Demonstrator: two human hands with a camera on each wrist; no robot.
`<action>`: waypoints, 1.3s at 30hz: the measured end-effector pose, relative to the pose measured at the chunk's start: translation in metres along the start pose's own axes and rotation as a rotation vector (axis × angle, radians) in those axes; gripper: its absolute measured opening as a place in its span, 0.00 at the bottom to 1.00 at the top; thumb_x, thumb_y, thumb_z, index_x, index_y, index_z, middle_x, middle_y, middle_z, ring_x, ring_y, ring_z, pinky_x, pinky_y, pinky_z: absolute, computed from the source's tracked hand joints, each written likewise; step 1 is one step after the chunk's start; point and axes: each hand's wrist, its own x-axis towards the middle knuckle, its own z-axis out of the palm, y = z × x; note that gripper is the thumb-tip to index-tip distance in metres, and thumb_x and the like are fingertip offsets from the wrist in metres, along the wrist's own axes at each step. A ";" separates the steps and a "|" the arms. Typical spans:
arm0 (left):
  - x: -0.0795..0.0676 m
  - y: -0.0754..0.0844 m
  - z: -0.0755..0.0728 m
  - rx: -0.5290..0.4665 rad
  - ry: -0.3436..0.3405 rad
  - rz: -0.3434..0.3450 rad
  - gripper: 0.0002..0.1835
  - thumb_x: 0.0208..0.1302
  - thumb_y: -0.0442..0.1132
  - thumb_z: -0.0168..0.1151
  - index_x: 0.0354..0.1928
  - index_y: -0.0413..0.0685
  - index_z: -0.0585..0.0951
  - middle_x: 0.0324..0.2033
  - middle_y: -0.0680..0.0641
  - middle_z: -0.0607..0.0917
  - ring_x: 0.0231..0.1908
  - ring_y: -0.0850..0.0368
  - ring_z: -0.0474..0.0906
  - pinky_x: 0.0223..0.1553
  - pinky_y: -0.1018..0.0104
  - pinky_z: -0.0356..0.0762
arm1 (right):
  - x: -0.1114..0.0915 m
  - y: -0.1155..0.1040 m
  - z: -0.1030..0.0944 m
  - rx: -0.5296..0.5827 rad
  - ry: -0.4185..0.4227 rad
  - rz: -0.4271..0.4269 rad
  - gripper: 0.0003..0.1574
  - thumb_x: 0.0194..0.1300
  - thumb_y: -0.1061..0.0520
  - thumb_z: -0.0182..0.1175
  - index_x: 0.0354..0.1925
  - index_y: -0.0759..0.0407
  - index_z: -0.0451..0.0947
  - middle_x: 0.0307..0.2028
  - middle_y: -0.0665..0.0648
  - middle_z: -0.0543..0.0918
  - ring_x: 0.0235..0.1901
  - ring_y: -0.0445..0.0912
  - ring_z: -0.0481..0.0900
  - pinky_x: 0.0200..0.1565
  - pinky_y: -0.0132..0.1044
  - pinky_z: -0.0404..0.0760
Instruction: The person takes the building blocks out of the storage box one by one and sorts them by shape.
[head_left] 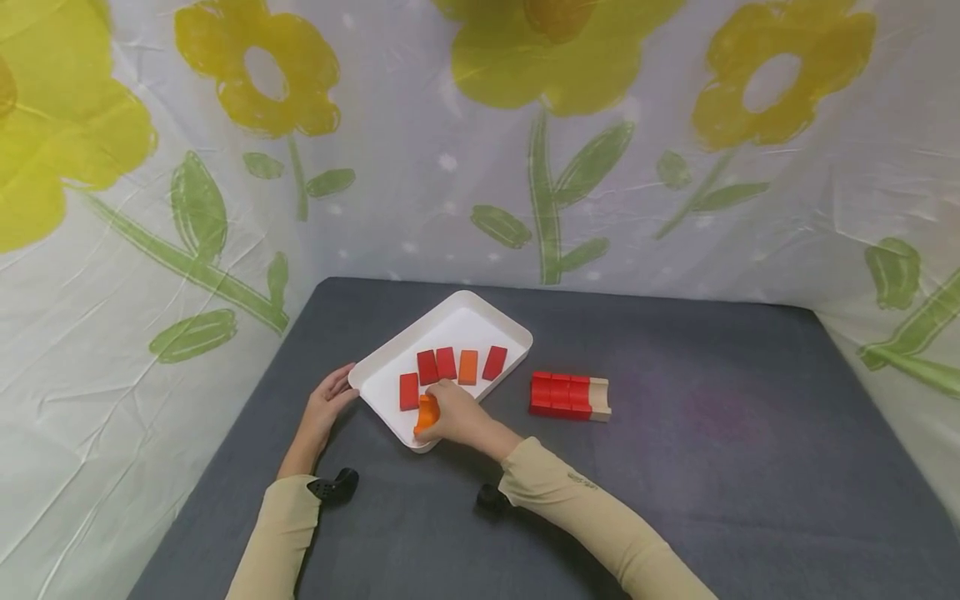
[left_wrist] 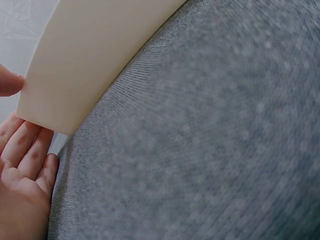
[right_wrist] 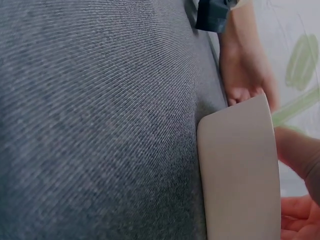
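Observation:
A white tray (head_left: pixel 382 367) lies aslant on the table. My left hand (head_left: pixel 328 408) holds its left corner; in the left wrist view the thumb (left_wrist: pixel 11 82) touches the rim and the fingers (left_wrist: pixel 32 150) lie at the outer wall. Over the tray's near end, my right hand (head_left: pixel 459 414) grips an orange block (head_left: pixel 427 413) with a curved hollow. Beside it in the tray lie red blocks (head_left: pixel 408 392) and an orange block (head_left: pixel 468 367). The right wrist view shows the tray wall (right_wrist: pixel 240 165), which hides the held block.
To the tray's right stands a row of hollowed blocks, red ones (head_left: pixel 560 396) with a plain wooden one (head_left: pixel 599 400) at the right end. A dark grey cloth (head_left: pixel 712 467) covers the table. Behind hangs a flower-patterned curtain (head_left: pixel 405 167). Black devices (head_left: pixel 336 487) sit at both wrists.

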 end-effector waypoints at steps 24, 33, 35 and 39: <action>0.000 0.000 0.001 0.006 0.008 -0.017 0.27 0.60 0.30 0.55 0.61 0.34 0.63 0.58 0.36 0.66 0.56 0.47 0.62 0.47 0.75 0.62 | -0.032 0.030 -0.062 0.397 0.207 -0.401 0.35 0.41 0.57 0.71 0.49 0.63 0.71 0.44 0.54 0.74 0.41 0.44 0.70 0.42 0.39 0.74; 0.001 -0.001 0.000 0.001 -0.002 -0.005 0.27 0.60 0.29 0.54 0.62 0.33 0.62 0.59 0.35 0.65 0.57 0.44 0.60 0.44 0.78 0.62 | -0.077 0.031 -0.113 0.342 0.310 -0.364 0.31 0.38 0.69 0.70 0.44 0.74 0.72 0.40 0.66 0.74 0.39 0.57 0.72 0.44 0.37 0.73; 0.000 0.000 0.000 -0.001 0.000 -0.004 0.27 0.60 0.29 0.54 0.61 0.33 0.62 0.59 0.34 0.65 0.57 0.44 0.61 0.44 0.78 0.62 | -0.078 0.048 -0.112 0.339 0.323 -0.341 0.31 0.39 0.68 0.70 0.45 0.72 0.73 0.41 0.65 0.74 0.39 0.56 0.72 0.43 0.41 0.73; 0.000 0.001 0.001 -0.004 0.001 -0.006 0.27 0.60 0.28 0.54 0.61 0.32 0.62 0.59 0.33 0.64 0.56 0.45 0.61 0.45 0.76 0.63 | -0.082 0.084 -0.109 0.346 0.327 -0.273 0.31 0.40 0.64 0.71 0.46 0.67 0.74 0.42 0.60 0.75 0.41 0.53 0.72 0.43 0.48 0.73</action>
